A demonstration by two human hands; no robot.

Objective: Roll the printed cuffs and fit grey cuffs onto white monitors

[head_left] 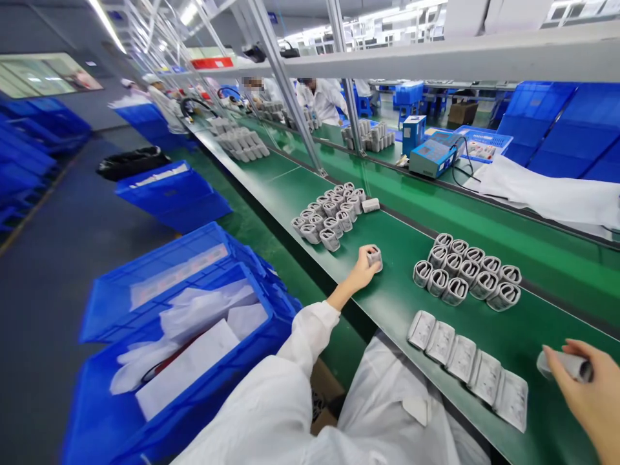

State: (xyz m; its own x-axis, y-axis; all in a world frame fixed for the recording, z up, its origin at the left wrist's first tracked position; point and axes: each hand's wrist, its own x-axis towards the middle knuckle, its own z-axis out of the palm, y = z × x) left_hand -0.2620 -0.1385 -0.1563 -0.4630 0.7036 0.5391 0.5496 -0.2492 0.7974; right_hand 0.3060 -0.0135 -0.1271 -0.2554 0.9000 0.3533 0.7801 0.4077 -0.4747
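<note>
A person's white, loosely creased cloth sleeve (310,336) reaches forward. The right hand (593,384) pinches a smooth grey cylinder-shaped roll (557,363) between thumb and fingers, its dark hollow end showing, at the right over a smooth green tabletop (387,290). Along the table's near edge lie five flat grey pads (461,359), soft-looking rectangles with rounded corners and faint printed marks, set side by side in a slanting row. Farther along the edge, the left hand (361,272) closes its fingers around a short grey roll (374,258) at the table surface. To the left, blue hard-plastic bins (271,316) hold thin, crumpled white sheets and a flat white panel.

Beyond the pads, a cluster of grey rolls (469,268) stands on end, oval coils with looped layers inside. A second cluster (329,213) sits past the left hand. Behind, a boxy blue device (433,157) trails black cable near rumpled white cloth (547,190). Farther off, metal posts (285,84) rise, with white-clothed people (325,102) beyond.
</note>
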